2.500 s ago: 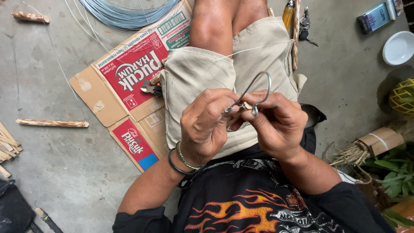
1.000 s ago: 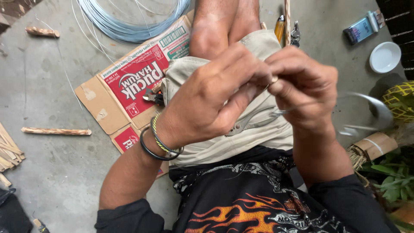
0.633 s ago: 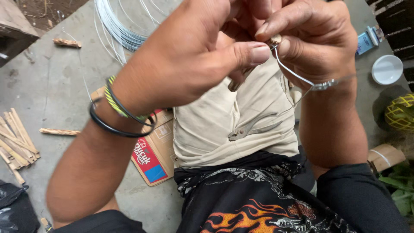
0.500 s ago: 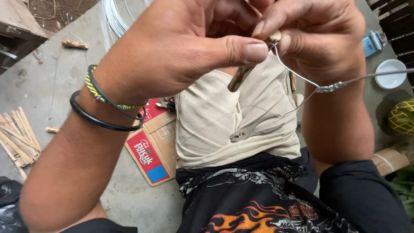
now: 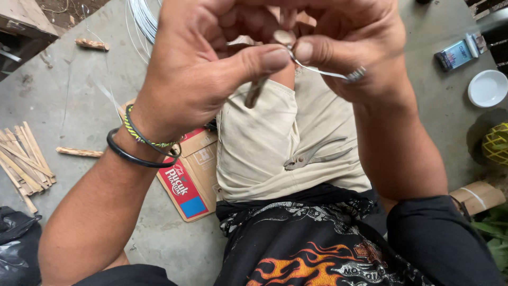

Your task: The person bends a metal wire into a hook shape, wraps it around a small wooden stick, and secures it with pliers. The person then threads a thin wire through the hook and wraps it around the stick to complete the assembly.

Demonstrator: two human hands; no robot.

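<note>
Both hands are raised close to the camera, above the lap, and pinch a thin steel wire [image 5: 325,71] between them. The left hand [image 5: 206,69] is closed, its thumb pressed forward against the wire's bent end, and a short dark stub of a tool or rod [image 5: 254,92] sticks down from under that thumb; what it is cannot be told. The right hand [image 5: 354,47] is closed too, thumb and forefinger clamped on the wire, which runs out to a tightly twisted section [image 5: 355,74] by the heel of the hand. The wire looks light and springy rather than soft: it likely holds a bend only when forced, and its cut end may prick. Its smooth surface is probably slippery, so the surest hold seems to be right at the bend, fingertips tight on either side, or on the rougher twist. A pair of pliers [image 5: 312,156] lies on the beige shorts [image 5: 264,148] in the lap. A coil of wire [image 5: 143,16] lies on the concrete floor [image 5: 79,106], well apart.
</note>
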